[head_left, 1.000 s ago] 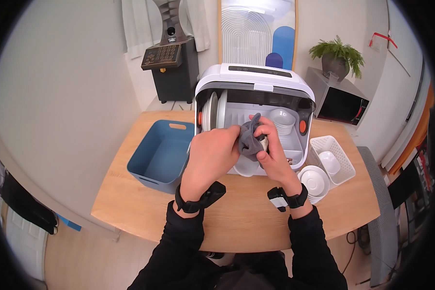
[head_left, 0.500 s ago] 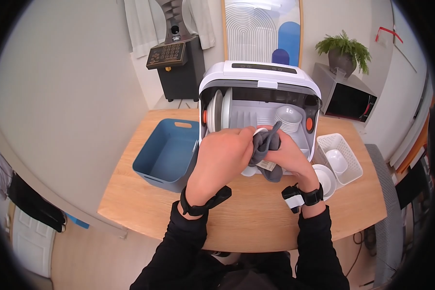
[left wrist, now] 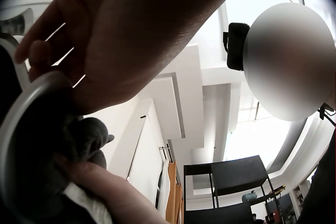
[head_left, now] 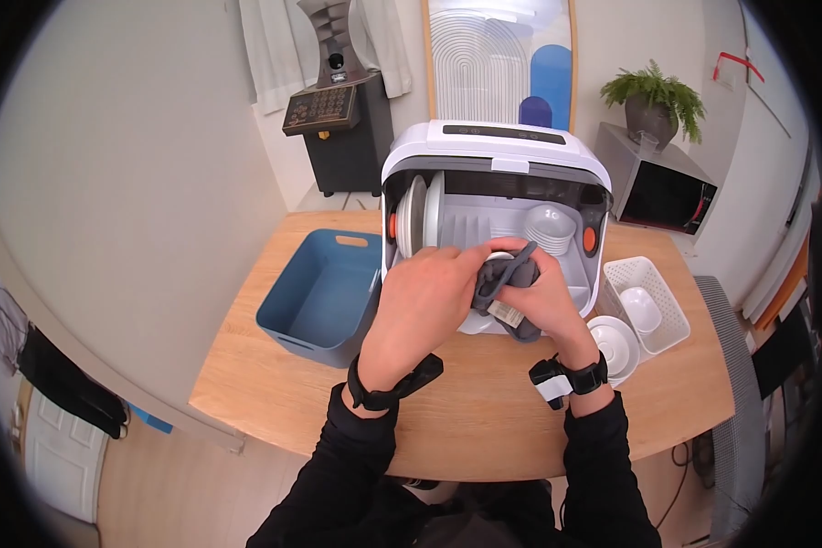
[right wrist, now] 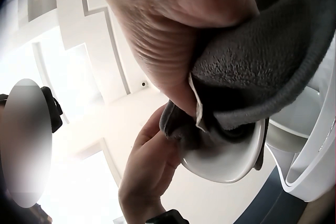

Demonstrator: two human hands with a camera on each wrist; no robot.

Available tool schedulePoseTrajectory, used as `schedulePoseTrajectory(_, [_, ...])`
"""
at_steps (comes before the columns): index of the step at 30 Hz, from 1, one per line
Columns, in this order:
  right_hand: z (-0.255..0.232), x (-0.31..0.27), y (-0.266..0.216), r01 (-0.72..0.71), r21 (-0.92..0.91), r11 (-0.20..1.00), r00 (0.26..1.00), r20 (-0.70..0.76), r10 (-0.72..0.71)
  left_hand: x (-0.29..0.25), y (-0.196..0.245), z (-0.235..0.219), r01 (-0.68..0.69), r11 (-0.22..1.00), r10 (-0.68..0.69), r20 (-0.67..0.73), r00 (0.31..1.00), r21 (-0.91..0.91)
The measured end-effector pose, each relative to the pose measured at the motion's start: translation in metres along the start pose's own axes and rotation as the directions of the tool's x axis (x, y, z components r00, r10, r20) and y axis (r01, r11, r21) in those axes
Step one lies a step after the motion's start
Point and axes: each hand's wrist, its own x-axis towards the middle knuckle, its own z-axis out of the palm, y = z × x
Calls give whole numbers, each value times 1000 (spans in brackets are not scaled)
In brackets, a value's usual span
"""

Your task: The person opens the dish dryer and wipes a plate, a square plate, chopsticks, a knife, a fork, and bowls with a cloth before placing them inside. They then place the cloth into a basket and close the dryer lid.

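Note:
In front of the white countertop dish machine (head_left: 520, 137), both hands work on a small white bowl (right wrist: 226, 162) wrapped in a grey cloth (right wrist: 262, 61). My left hand (head_left: 424, 297) grips the bowl at its rim, seen from behind in the right wrist view. My right hand (head_left: 552, 297) holds the cloth, its thumb (left wrist: 100, 179) pressing the fabric into the bowl. A pale label (head_left: 505, 312) hangs from the cloth. Most of the bowl is hidden by cloth and fingers in the head view.
Inside the machine stand upright plates (head_left: 417, 215) at left and stacked bowls (head_left: 550, 226) at right. A blue bin (head_left: 287, 310) stands left on the wooden table (head_left: 466, 429). At right are stacked white dishes (head_left: 615, 347) and a white basket (head_left: 671, 320) holding a bowl (head_left: 642, 310).
The cloth has turned in the hands, and its label now faces up. My right hand has rolled over, thumb pushed into the cloth. The head view has shifted slightly.

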Motion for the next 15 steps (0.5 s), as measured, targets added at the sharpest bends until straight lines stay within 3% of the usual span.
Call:
schedulePoseTrajectory(2, [4,0,-7,50,9,999,995,-89,-49,3,1,1,-27,1000,28,-83,996,11])
schedulePoseTrajectory(5, [4,4,3,82,335,939,976,-218,-7,8,5,7,22,999,-27,-245,969,-24])
schedulePoseTrajectory(8, [11,6,6,41,578,815,952,-271,145,14,8,25,89,995,-97,-373,923,-38])
schedulePoseTrajectory(12, [21,5,12,-177,861,477,896,-59,439,18,10,44,105,993,-74,-430,900,49])
schedulePoseTrajectory(13, [20,6,14,-195,857,477,894,-45,446,18,8,47,103,993,-69,-429,901,57])
schedulePoseTrajectory(15, [13,7,23,-148,781,606,905,-140,401,19,9,45,138,989,-106,-389,915,54])
